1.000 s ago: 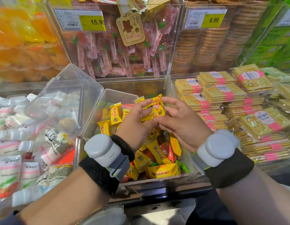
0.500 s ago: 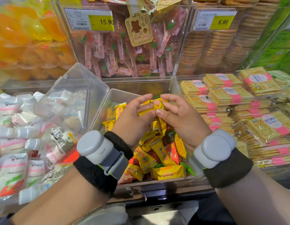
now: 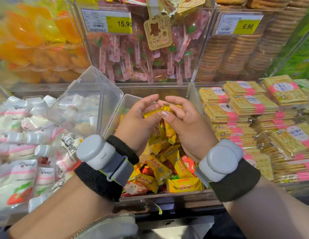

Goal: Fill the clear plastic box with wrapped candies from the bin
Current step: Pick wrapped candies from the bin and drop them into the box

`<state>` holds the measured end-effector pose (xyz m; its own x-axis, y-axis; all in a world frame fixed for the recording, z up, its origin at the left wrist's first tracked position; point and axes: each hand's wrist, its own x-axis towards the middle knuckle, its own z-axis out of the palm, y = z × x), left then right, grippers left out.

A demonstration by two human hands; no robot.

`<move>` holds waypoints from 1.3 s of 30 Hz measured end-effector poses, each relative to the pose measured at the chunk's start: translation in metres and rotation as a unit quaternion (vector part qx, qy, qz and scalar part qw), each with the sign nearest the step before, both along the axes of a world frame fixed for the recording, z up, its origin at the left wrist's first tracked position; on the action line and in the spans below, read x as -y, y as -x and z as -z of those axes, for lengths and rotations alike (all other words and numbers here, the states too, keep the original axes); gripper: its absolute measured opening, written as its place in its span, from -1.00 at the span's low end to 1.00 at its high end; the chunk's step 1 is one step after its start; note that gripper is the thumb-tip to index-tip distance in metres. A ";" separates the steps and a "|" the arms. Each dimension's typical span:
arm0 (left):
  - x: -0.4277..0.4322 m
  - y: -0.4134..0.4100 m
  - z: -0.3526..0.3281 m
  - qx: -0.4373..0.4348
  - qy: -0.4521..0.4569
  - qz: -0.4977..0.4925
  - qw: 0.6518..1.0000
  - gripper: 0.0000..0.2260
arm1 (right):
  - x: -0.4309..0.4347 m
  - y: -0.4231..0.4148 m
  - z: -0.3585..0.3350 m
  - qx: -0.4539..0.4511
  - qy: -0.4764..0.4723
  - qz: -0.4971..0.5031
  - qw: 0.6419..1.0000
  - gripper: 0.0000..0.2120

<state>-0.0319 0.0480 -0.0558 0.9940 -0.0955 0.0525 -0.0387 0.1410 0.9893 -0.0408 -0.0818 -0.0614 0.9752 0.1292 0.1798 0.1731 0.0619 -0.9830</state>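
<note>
A: What fills the middle?
B: The bin [image 3: 176, 195], from centre down to six o'clock, heaped with wrapped candies [image 3: 160, 171], mostly yellow, a few red.
A: And the clear plastic box [image 3: 121, 111]?
B: It stands in the bin's eleven o'clock corner, partly behind the left hand [image 3: 138, 125], its lid [image 3: 86, 100] thrown open toward nine o'clock.
A: The hands?
B: Left hand and right hand [image 3: 190, 125] meet above the bin, fingers curled, each gripping yellow candies [image 3: 167, 107] bunched between them.

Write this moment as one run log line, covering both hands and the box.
left hand: holds yellow candies | right hand: pinches same bunch | clear box: lid open, at bin back left | hands: over bin
</note>
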 end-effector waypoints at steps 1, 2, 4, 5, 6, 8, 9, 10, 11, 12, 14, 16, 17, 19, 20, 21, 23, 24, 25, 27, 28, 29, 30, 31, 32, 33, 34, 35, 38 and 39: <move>-0.001 -0.001 0.000 -0.001 0.005 -0.001 1.000 -0.65 | -0.002 0.000 -0.001 0.001 -0.002 0.000 1.000 -0.64; -0.002 -0.001 0.000 -0.002 0.011 -0.002 1.000 -0.65 | -0.003 0.000 -0.002 0.000 -0.004 0.000 1.000 -0.64; -0.004 -0.001 -0.001 -0.003 0.024 -0.002 1.000 -0.65 | -0.006 -0.001 -0.003 -0.003 -0.012 0.000 1.000 -0.63; -0.006 -0.002 -0.001 -0.003 0.028 -0.001 1.000 -0.65 | -0.008 -0.002 -0.003 -0.004 -0.015 0.001 1.000 -0.63; -0.008 -0.002 -0.001 -0.003 0.031 -0.001 1.000 -0.64 | -0.010 -0.002 -0.004 -0.004 -0.017 0.002 1.000 -0.63; -0.012 -0.003 -0.002 0.000 0.031 0.000 1.000 -0.62 | -0.014 -0.004 -0.005 -0.003 -0.017 0.000 1.000 -0.64; -0.015 -0.003 -0.002 0.003 0.029 0.001 1.000 -0.62 | -0.016 -0.005 -0.006 -0.002 -0.015 -0.002 1.000 -0.64; -0.016 -0.004 -0.002 0.007 0.027 0.005 1.000 -0.62 | -0.017 -0.005 -0.007 0.000 -0.011 -0.002 1.000 -0.63; -0.017 -0.004 -0.003 0.011 0.025 0.006 1.000 -0.63 | -0.019 -0.006 -0.008 0.003 -0.004 -0.002 1.000 -0.63; -0.021 -0.004 -0.003 0.015 0.024 0.003 1.000 -0.63 | -0.021 -0.008 -0.009 0.005 0.002 -0.004 1.000 -0.63; -0.025 -0.006 -0.003 0.021 0.024 -0.005 0.999 -0.64 | -0.026 -0.010 -0.009 0.003 0.008 -0.006 1.000 -0.62; -0.028 -0.006 -0.002 0.020 0.025 -0.011 0.999 -0.64 | -0.030 -0.011 -0.007 -0.002 0.008 -0.013 1.000 -0.60; -0.028 -0.006 -0.002 0.019 0.023 -0.012 0.999 -0.64 | -0.031 -0.012 -0.007 -0.004 0.008 -0.014 1.000 -0.60; -0.032 -0.006 -0.002 0.016 0.019 -0.015 1.000 -0.66 | -0.035 -0.013 -0.005 -0.006 0.009 -0.015 1.000 -0.60; -0.034 -0.006 -0.002 0.014 0.020 -0.016 1.000 -0.66 | -0.037 -0.013 -0.005 -0.007 0.007 -0.015 1.000 -0.60; -0.036 -0.007 -0.002 0.012 0.023 -0.016 1.000 -0.67 | -0.038 -0.014 -0.004 -0.007 0.006 -0.016 1.000 -0.61; -0.040 -0.008 -0.002 0.006 0.028 -0.017 0.999 -0.67 | -0.042 -0.015 -0.003 -0.006 0.008 -0.016 1.000 -0.61; -0.041 -0.008 -0.002 0.003 0.026 -0.017 1.000 -0.67 | -0.043 -0.016 -0.003 -0.006 0.008 -0.015 1.000 -0.61; -0.042 -0.009 -0.002 0.002 0.020 -0.017 1.000 -0.67 | -0.044 -0.016 -0.003 -0.008 0.008 -0.016 1.000 -0.61; -0.045 -0.009 0.000 0.003 0.001 -0.021 1.000 -0.66 | -0.047 -0.018 -0.002 -0.011 0.009 -0.019 1.000 -0.61; -0.047 -0.009 0.000 0.004 -0.007 -0.022 1.000 -0.66 | -0.047 -0.018 -0.002 -0.011 0.012 -0.020 1.000 -0.61; -0.048 -0.009 0.001 0.005 -0.015 -0.023 1.000 -0.65 | -0.048 -0.019 -0.001 -0.010 0.018 -0.020 1.000 -0.62; -0.050 -0.009 0.002 0.005 -0.027 -0.027 0.999 -0.64 | -0.049 -0.019 0.000 -0.008 0.024 -0.021 0.999 -0.62; -0.050 -0.009 0.002 0.007 -0.040 -0.031 0.999 -0.63 | -0.048 -0.019 0.001 -0.006 0.031 -0.021 0.999 -0.61; -0.051 -0.009 0.003 0.009 -0.055 -0.036 0.998 -0.61 | -0.049 -0.020 0.002 -0.003 0.037 -0.021 0.999 -0.61; -0.051 -0.009 0.005 0.011 -0.071 -0.039 0.997 -0.60 | -0.049 -0.020 0.003 -0.002 0.041 -0.023 0.999 -0.61; -0.051 -0.009 0.006 0.013 -0.087 -0.041 0.995 -0.58 | -0.050 -0.020 0.004 -0.001 0.046 -0.024 0.999 -0.60; -0.050 -0.009 0.008 0.018 -0.106 -0.044 0.993 -0.57 | -0.050 -0.020 0.005 0.000 0.049 -0.025 0.998 -0.60; -0.048 -0.008 0.011 0.031 -0.152 -0.052 0.987 -0.55 | -0.049 -0.021 0.008 -0.003 0.048 -0.028 0.998 -0.63; -0.048 -0.008 0.012 0.033 -0.159 -0.053 0.985 -0.54 | -0.049 -0.021 0.009 -0.008 0.042 -0.031 0.999 -0.64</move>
